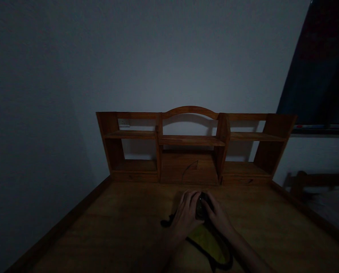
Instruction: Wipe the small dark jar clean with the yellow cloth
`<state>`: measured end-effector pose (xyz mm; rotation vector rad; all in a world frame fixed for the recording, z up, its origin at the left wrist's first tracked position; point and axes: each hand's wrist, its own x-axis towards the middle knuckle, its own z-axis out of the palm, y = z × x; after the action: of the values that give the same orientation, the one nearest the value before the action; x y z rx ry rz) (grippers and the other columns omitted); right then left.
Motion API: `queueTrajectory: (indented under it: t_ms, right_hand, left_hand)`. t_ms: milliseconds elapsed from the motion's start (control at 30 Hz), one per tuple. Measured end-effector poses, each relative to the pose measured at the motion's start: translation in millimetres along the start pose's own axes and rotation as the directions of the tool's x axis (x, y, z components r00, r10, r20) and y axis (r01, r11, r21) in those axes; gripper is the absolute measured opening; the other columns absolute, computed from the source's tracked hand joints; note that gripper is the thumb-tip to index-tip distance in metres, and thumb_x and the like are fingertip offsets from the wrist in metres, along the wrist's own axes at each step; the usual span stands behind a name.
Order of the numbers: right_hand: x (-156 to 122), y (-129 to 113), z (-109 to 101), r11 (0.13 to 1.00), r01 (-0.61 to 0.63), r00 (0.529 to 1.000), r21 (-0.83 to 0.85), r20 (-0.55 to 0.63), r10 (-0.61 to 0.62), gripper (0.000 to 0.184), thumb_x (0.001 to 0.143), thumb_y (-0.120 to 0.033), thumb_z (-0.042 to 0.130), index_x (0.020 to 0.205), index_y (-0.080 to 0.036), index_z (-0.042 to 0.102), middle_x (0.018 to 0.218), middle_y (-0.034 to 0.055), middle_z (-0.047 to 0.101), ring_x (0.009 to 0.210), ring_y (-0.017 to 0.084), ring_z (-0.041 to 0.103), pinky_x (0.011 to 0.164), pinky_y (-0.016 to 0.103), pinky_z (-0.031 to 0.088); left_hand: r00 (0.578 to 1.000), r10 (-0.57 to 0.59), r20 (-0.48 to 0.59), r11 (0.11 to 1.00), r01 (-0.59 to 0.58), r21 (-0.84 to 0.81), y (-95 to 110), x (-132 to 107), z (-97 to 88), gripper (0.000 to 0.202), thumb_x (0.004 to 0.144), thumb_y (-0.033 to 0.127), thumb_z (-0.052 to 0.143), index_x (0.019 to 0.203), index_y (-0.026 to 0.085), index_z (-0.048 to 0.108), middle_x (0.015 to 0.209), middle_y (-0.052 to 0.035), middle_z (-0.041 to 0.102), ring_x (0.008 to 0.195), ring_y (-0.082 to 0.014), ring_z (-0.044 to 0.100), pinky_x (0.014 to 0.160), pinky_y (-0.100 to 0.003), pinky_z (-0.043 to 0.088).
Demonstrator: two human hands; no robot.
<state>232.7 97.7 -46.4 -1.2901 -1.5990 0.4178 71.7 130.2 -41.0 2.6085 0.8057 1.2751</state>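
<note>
Both my hands meet on a small dark rounded object (200,207) on the wooden desk (115,227). My left hand (185,216) curls over its left side and my right hand (218,217) closes on its right side. What the dark object is cannot be made out in the dim light. Under my wrists lies a yellow piece with a black edge (207,242), and a black strap end (166,223) sticks out left of my left hand.
A wooden hutch with open shelves (190,141) stands at the back of the desk against a pale wall. A dark curtain or panel (320,64) hangs at upper right. Blurred wooden furniture (308,185) sits beyond the desk's right edge.
</note>
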Motion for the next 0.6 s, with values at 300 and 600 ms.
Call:
queueTrajectory:
  t_ms: [300, 600]
  right_hand:
    - [-0.9, 0.0, -1.6, 0.995, -0.025, 0.999, 0.097, 0.022, 0.023, 0.035, 0.091, -0.031, 0.047, 0.124, -0.021, 0.052, 0.124, 0.0089, 0.06, 0.114, 0.024, 0.056, 0.097, 0.037, 0.046]
    - [-0.6, -7.5, -1.8, 0.994, -0.019, 0.999, 0.103, -0.025, 0.022, 0.03, 0.089, -0.027, 0.05, 0.118, -0.022, 0.057, 0.116, 0.007, 0.064, 0.11, 0.024, 0.058, 0.095, 0.036, 0.046]
  left_hand:
    - [0.998, 0.05, 0.032, 0.998, -0.051, 0.03, -2.1, -0.9, 0.5, 0.091, 0.062, 0.017, 0.078, 0.139, 0.019, 0.03, 0.133, -0.0111, 0.044, 0.127, -0.0279, 0.038, 0.11, -0.049, 0.033]
    - [0.996, 0.064, 0.059, 0.996, -0.068, 0.064, 0.3, 0.2, -1.3, 0.092, 0.063, 0.024, 0.08, 0.139, 0.019, 0.029, 0.134, -0.0113, 0.045, 0.127, -0.0281, 0.04, 0.112, -0.052, 0.028]
